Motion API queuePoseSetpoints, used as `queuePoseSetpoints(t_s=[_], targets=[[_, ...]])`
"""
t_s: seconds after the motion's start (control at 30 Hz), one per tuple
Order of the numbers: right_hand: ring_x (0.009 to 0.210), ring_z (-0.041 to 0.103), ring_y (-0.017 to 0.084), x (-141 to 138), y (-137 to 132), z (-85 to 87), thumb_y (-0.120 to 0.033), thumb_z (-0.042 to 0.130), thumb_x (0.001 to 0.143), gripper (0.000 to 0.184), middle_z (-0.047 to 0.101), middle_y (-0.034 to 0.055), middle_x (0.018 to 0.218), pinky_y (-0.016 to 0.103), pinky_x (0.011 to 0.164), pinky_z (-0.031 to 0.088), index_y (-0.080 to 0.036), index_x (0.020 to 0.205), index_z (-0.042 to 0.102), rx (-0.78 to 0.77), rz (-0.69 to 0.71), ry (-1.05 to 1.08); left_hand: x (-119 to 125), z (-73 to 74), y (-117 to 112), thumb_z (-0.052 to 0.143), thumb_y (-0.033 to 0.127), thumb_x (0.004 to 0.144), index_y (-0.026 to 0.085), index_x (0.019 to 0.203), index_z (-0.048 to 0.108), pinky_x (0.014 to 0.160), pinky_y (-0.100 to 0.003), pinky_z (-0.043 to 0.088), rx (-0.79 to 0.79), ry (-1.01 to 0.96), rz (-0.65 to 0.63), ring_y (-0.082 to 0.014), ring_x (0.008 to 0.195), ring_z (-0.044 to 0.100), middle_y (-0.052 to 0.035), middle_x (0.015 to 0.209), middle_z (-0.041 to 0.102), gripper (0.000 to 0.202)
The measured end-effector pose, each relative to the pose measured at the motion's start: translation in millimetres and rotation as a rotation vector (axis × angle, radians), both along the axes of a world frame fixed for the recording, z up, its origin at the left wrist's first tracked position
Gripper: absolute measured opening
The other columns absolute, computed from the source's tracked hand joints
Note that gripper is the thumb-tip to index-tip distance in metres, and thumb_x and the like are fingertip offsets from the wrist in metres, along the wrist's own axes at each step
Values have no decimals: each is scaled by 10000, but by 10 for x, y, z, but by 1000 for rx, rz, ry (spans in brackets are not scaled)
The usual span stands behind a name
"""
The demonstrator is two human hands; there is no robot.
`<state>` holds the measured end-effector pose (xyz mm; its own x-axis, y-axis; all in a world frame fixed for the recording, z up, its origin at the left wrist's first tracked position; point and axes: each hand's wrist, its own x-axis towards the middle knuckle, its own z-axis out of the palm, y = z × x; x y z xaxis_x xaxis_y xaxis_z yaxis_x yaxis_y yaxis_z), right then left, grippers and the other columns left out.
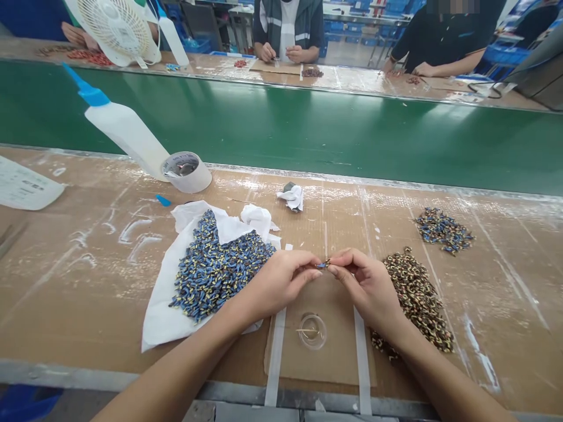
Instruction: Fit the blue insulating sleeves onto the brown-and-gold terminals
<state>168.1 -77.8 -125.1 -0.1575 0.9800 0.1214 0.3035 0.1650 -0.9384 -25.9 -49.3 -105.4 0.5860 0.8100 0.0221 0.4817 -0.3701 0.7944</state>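
Note:
Over the taped cardboard pad (325, 363), my left hand (281, 278) pinches a small blue piece (322, 265) between thumb and fingertips. Facing it, my right hand (369, 287) pinches a tiny dark piece that meets the blue one; its exact shape is too small to make out. Left of my hands, a heap of blue, yellow and dark pieces (215, 269) lies on white paper (160, 316). To the right lies a heap of curved brown and cream pieces (416, 299). Below my hands sits a clear round dish (313, 332) with a thin stick (305, 330) across it.
A smaller mixed pile (444, 230) lies at the right. Further back are a white squeeze bottle (127, 132), a tape roll (188, 176) and crumpled tissue (292, 198). Beyond the green belt (281, 126), people work at another bench beside a fan (115, 29).

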Motion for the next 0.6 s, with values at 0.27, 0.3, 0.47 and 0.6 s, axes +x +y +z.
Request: queuePoseSetpoints(t_s=[0.27, 0.3, 0.47, 0.6], targets=[[757, 655, 174, -37, -17, 19, -330, 635, 860, 142, 697, 53, 835, 295, 687, 535, -190, 877, 640, -168, 36, 158, 6, -95, -23, 401, 163, 938, 145, 769, 550, 611, -243, 368, 172, 94, -110, -144, 665, 526, -19, 714, 579, 226], [730, 654, 166, -42, -15, 18, -351, 643, 854, 169, 699, 48, 817, 290, 670, 539, -185, 886, 642, -228, 38, 210, 6, -101, -26, 386, 160, 940, 147, 760, 537, 605, -242, 367, 171, 91, -113, -143, 658, 524, -20, 710, 576, 235], [649, 616, 125, -57, -5, -17, -392, 697, 807, 231, 678, 20, 737, 265, 640, 531, -169, 835, 644, -358, 29, 350, 1, -115, -25, 348, 180, 961, 146, 776, 540, 638, -239, 390, 118, 54, -143, -143, 687, 550, -33, 746, 606, 269], [652, 582, 121, -64, -11, -57, -381, 663, 840, 221, 651, 21, 741, 260, 632, 506, -166, 806, 629, -319, 53, 308, 2, -114, -25, 347, 182, 959, 151, 731, 542, 638, -234, 388, 92, 73, -118, -139, 666, 561, -24, 699, 607, 301]])
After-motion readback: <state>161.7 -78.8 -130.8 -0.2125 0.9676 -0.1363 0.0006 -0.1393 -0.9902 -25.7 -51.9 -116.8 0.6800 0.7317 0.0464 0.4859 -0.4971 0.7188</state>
